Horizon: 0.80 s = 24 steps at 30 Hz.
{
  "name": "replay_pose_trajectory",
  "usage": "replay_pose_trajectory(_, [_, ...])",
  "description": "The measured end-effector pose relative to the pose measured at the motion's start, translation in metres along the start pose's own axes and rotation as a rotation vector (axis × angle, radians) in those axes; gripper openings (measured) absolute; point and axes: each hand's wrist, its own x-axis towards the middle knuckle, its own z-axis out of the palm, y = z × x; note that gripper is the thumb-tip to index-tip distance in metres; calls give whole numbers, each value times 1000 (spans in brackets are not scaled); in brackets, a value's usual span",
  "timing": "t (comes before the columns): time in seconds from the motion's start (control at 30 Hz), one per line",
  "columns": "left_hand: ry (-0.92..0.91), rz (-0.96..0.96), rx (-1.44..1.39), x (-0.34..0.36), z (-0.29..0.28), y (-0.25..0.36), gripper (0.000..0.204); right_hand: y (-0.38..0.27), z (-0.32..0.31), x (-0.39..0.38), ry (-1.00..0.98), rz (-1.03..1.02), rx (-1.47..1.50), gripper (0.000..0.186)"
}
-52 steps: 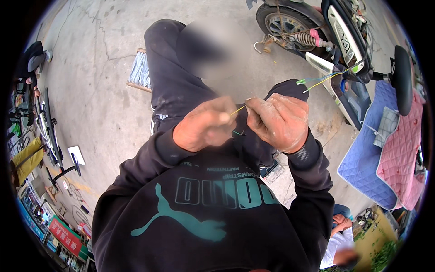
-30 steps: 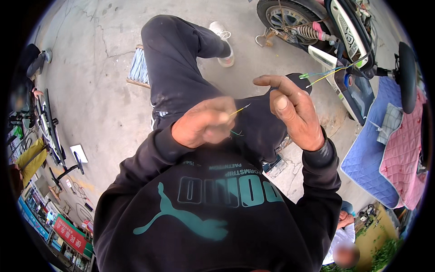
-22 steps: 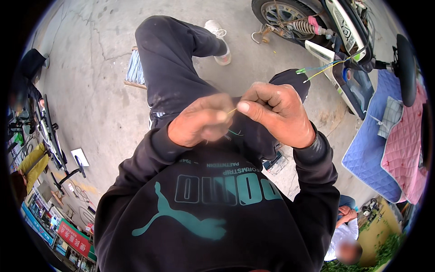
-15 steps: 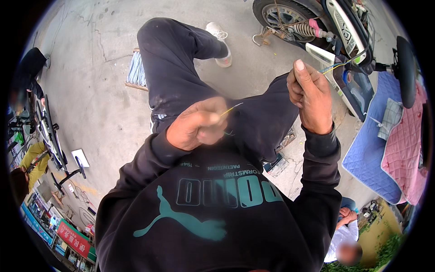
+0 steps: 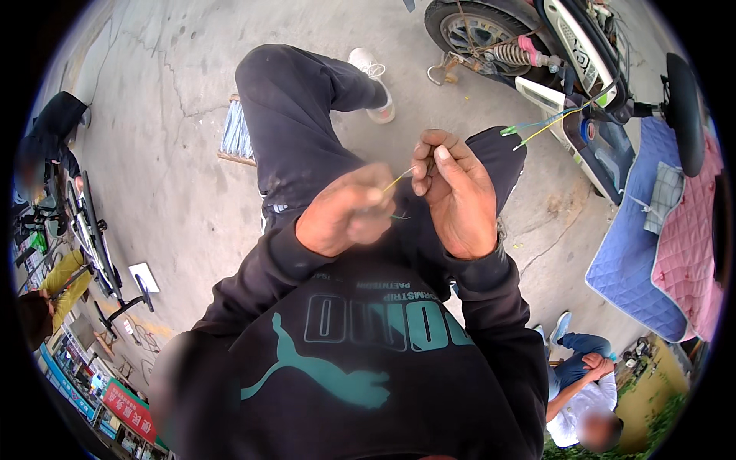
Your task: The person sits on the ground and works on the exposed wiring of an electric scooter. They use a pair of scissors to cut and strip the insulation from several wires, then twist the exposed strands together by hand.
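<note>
In our left hand [image 5: 346,211], blurred but closed, we hold a thin yellow wire [image 5: 395,182] above our lap, its bare tip slanting up toward the right. Our right hand [image 5: 458,192] is just beside that tip, fingers curled and thumb near them; we cannot tell whether they pinch it. A short green wire [image 5: 400,217] pokes out below our left fingers.

To the right, beyond our right hand, a blue wire [image 5: 540,123] and a 2nd yellow wire [image 5: 546,129] trail from a white-and-black scooter [image 5: 579,54], whose back wheel [image 5: 474,32] is at the far side. Right of the scooter we see a blue quilt [image 5: 625,268] beside a pink quilt [image 5: 694,264]. At the near right sits a person [image 5: 586,410] with hands clasped. On the left is a bicycle [image 5: 98,241].
</note>
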Motion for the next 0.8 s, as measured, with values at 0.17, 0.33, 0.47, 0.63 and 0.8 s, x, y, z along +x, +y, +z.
replay_pose_trajectory(0.17, [14,24,33,1,2,2,16,-5,5,-7,-128,35,-95,28])
replay_pose_trajectory(0.33, [31,22,39,0,3,0,16,-3,9,-5,-88,-64,-397,25])
replay_pose_trajectory(0.47, [-20,5,27,0,2,2,14,1,8,-3,-41,-96,-399,25])
replay_pose_trajectory(0.63, [-67,-8,-22,-1,-7,-1,12,5,2,-1,-48,-90,-442,28])
replay_pose_trajectory(0.8, [-15,-11,-10,2,-4,0,14,7,8,-4,16,-116,-411,30])
